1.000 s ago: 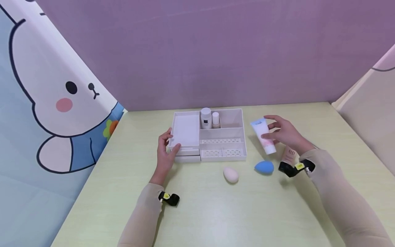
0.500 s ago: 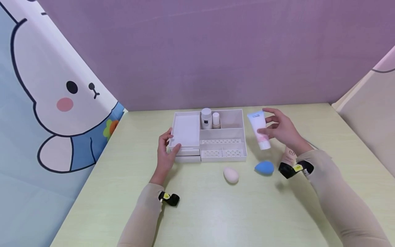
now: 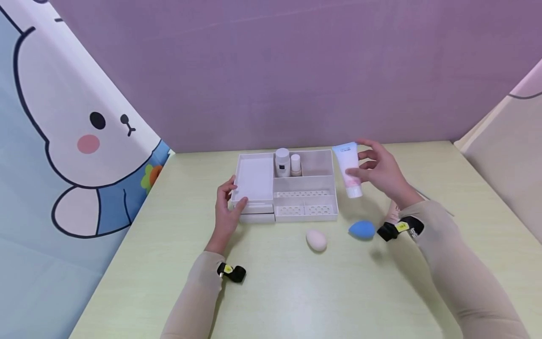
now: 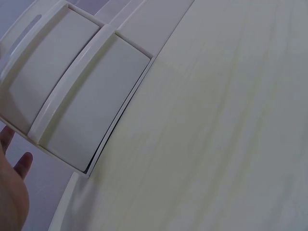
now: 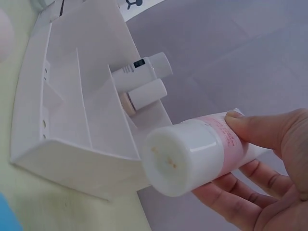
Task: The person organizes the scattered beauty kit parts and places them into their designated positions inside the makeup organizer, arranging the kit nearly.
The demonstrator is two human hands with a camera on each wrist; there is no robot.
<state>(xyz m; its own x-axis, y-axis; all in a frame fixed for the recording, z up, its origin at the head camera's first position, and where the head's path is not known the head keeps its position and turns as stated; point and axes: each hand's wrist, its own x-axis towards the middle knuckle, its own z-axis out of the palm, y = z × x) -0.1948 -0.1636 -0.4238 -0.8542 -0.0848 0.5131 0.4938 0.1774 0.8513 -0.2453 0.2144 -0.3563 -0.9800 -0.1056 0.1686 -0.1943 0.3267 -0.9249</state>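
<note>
My right hand (image 3: 378,172) holds a squeeze tube (image 3: 348,172), white with pale blue and pink, off the table just right of a white desktop organizer (image 3: 256,176). Its capped end hangs down; in the right wrist view the white cap (image 5: 168,161) faces the camera, with thumb on one side and fingers on the other. My left hand (image 3: 226,212) grips the organizer's front left corner, thumb at the front and fingers along the side. A white bottle (image 3: 282,162) and a smaller white-capped bottle (image 3: 295,165) stand in the organizer's back compartment.
On the table (image 3: 275,296) before the organizer lie a pale pink makeup sponge (image 3: 316,240) and a blue teardrop sponge (image 3: 362,230). A pinkish BB tube (image 3: 393,213) lies partly hidden under the right wrist. A thin stick (image 3: 438,205) shows behind the right forearm.
My right hand has carried the squeeze tube up and left, closer to the organizer's back right corner, and the tube has become more upright. My left hand stays in place.
</note>
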